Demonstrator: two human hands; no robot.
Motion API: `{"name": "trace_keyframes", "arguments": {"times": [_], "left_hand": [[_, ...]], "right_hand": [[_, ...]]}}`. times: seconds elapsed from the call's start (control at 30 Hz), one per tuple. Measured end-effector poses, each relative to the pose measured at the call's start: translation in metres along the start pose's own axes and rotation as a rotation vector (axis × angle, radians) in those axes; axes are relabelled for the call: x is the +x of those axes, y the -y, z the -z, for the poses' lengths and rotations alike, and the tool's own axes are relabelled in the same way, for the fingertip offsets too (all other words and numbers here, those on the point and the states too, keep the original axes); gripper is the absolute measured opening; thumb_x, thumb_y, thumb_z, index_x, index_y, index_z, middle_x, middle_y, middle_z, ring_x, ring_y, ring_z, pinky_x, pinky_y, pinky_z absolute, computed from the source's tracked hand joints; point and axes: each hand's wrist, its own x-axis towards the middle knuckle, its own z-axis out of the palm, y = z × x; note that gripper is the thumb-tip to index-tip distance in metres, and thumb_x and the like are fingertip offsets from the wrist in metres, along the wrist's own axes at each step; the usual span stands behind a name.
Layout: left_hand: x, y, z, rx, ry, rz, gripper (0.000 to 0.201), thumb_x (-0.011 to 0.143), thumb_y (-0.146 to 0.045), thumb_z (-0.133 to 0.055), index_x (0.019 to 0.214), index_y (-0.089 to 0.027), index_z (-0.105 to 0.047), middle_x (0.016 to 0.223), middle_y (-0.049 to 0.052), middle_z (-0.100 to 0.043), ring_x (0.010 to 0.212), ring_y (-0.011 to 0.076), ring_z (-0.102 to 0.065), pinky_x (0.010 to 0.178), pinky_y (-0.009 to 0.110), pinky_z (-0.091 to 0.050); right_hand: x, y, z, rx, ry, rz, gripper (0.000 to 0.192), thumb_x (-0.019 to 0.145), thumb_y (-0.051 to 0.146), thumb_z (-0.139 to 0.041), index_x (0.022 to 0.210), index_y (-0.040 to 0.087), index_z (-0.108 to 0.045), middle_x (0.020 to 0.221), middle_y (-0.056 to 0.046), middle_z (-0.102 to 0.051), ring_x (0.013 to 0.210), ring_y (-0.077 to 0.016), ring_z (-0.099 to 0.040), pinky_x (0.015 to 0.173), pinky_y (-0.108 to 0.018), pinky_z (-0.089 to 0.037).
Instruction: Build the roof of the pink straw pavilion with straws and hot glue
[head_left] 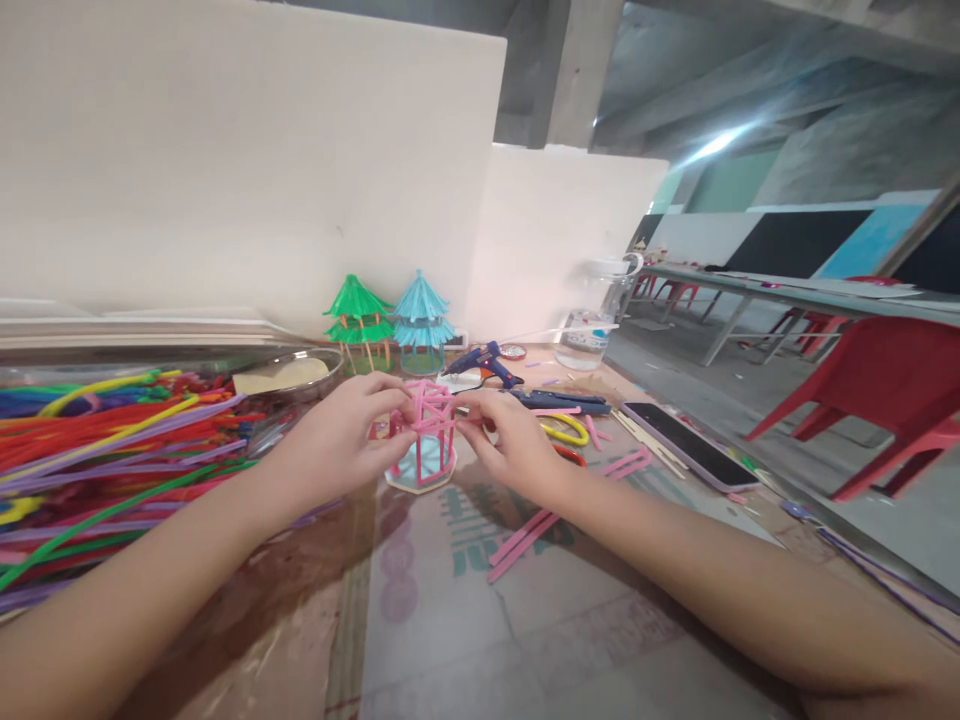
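A small pink pavilion frame [420, 462], apparently made of pipe cleaners, stands upright on a light-blue, many-sided base [424, 482]. My left hand [352, 430] is closed on the frame's upper left side, thumb and fingers pinching a pink bar. From the opposite side my right hand [506, 440] pinches the frame's upper right edge with its fingertips. Exactly what lies between the right fingertips is partly hidden. Several loose pink pipe-cleaner strips [525, 535] lie under and beside my right forearm.
Behind the frame stand a green model pavilion [358, 325], a blue one [421, 325] and a glue gun [487, 365]. Colourful pipe cleaners [112, 450] heap up at left. To the right are pliers [562, 402], a phone [690, 445] and a clear jug [585, 340].
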Motion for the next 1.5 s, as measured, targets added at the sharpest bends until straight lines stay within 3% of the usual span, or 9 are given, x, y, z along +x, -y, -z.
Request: {"name": "trace_keyframes", "arguments": {"times": [0.3, 0.5, 0.63, 0.83, 1.03, 1.5], "left_hand": [[0.002, -0.002, 0.002, -0.028, 0.015, 0.011, 0.023, 0.088, -0.039, -0.051, 0.079, -0.021, -0.063, 0.101, 0.007, -0.064, 0.101, 0.0243, -0.062, 0.089, 0.039, -0.05], [0.002, 0.001, 0.001, -0.021, 0.003, -0.009, 0.022, 0.088, -0.038, -0.052, 0.079, -0.021, -0.063, 0.102, 0.006, -0.064, 0.1, 0.0237, -0.062, 0.089, 0.038, -0.051], [0.001, 0.005, 0.002, -0.022, 0.012, 0.013, 0.025, 0.089, -0.042, -0.051, 0.081, -0.022, -0.063, 0.106, 0.007, -0.065, 0.103, 0.0238, -0.063, 0.093, 0.038, -0.05], [0.001, 0.009, 0.008, -0.031, 0.076, 0.017, 0.026, 0.088, -0.042, -0.05, 0.096, -0.021, -0.064, 0.105, 0.007, -0.068, 0.1, 0.0236, -0.065, 0.092, 0.038, -0.052], [0.0, 0.008, 0.002, -0.011, 0.045, -0.007, 0.031, 0.09, -0.045, -0.054, 0.107, -0.021, -0.064, 0.12, 0.009, -0.064, 0.114, 0.0254, -0.061, 0.099, 0.041, -0.049], [0.002, 0.014, 0.001, -0.077, 0.06, 0.018, 0.029, 0.091, -0.046, -0.052, 0.099, -0.022, -0.066, 0.111, 0.008, -0.068, 0.11, 0.0248, -0.062, 0.1, 0.042, -0.049]], "right_hand": [[0.005, -0.004, -0.004, 0.0, 0.008, 0.004, 0.025, 0.091, 0.014, -0.055, 0.11, 0.021, -0.069, 0.084, -0.005, -0.072, 0.078, -0.0205, -0.062, 0.076, -0.034, -0.046], [0.007, -0.006, -0.007, 0.018, -0.019, 0.041, 0.025, 0.093, 0.014, -0.052, 0.107, 0.022, -0.071, 0.097, -0.006, -0.076, 0.087, -0.021, -0.066, 0.08, -0.034, -0.047], [0.007, -0.003, -0.006, 0.013, -0.03, 0.051, 0.022, 0.093, 0.015, -0.052, 0.103, 0.019, -0.071, 0.088, -0.007, -0.075, 0.079, -0.0203, -0.065, 0.075, -0.033, -0.046], [0.006, 0.001, -0.003, -0.027, -0.007, 0.015, 0.02, 0.09, 0.015, -0.055, 0.102, 0.02, -0.071, 0.079, -0.005, -0.072, 0.072, -0.0194, -0.06, 0.071, -0.032, -0.044], [0.005, 0.002, -0.002, -0.007, 0.014, 0.011, 0.018, 0.092, 0.017, -0.054, 0.099, 0.02, -0.07, 0.078, -0.004, -0.07, 0.072, -0.0193, -0.059, 0.071, -0.032, -0.044], [0.004, 0.006, 0.0, 0.023, 0.027, -0.007, 0.018, 0.09, 0.018, -0.054, 0.099, 0.021, -0.069, 0.078, -0.004, -0.069, 0.072, -0.0198, -0.06, 0.074, -0.033, -0.046]]}}
